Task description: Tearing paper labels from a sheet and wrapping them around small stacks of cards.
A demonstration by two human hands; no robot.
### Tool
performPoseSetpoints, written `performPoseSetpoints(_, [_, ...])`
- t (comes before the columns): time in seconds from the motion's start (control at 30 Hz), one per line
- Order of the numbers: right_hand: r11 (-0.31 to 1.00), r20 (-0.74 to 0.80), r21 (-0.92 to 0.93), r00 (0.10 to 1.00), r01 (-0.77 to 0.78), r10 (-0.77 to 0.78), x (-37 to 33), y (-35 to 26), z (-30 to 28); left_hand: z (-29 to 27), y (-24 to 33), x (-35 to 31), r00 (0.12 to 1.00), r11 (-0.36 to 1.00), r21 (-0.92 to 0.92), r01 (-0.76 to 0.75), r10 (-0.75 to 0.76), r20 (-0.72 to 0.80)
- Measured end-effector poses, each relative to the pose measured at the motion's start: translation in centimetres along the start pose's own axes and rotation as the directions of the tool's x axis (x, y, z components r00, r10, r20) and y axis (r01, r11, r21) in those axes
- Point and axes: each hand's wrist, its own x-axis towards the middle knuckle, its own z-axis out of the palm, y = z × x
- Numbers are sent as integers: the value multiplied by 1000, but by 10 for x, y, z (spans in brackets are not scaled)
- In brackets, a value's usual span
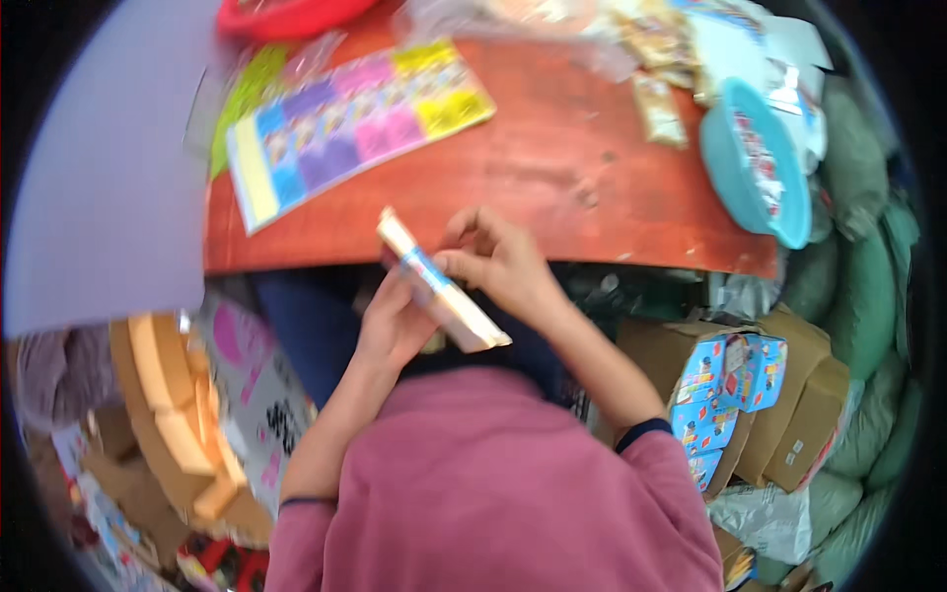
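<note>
Over the table's near edge, in front of my body, I hold a slim cream-coloured pack (456,308) with a blue printed band round its middle. It is tilted, its upper end toward the far left. My left hand (393,326) grips it from the left and below, with part of the fingers hidden behind it. On the other side, my right hand (498,264) has its fingers curled in, the thumb tip at the pack's edge near the blue band. Whether something small is pinched there is blurred.
On the red table (552,178) lie a colourful printed sheet (360,128), a red basin (286,18), small packets (659,109) and a light-blue basket (725,148) of small pieces. Open cartons stand below: one with orange blocks (182,434), another with blue boxes (705,414). Green sacks (868,296) line the right.
</note>
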Motion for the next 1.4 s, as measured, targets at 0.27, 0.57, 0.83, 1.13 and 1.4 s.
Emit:
performPoseSetpoints(0.27, [985,155,-167,988,40,-13,-19,-22,-70,62,14,46,996,898,440,3,35,-77])
performPoseSetpoints(0.57, [987,-601,120,799,106,-13,122,-61,-225,66,4,79,998,659,752,-26,60,-19])
performPoseSetpoints(0.83, [583,-515,-788,729,-197,-450,147,-51,-336,57,2,82,999,667,745,-11,42,-22])
performPoseSetpoints(1.13, [169,-214,-975,816,-145,-537,97,40,-299,63,1,85,997,509,859,55,15,-72])
performPoseSetpoints(1.4, [173,-188,-977,892,-126,-411,35,38,-152,66,73,99,771,-363,875,-320,437,463])
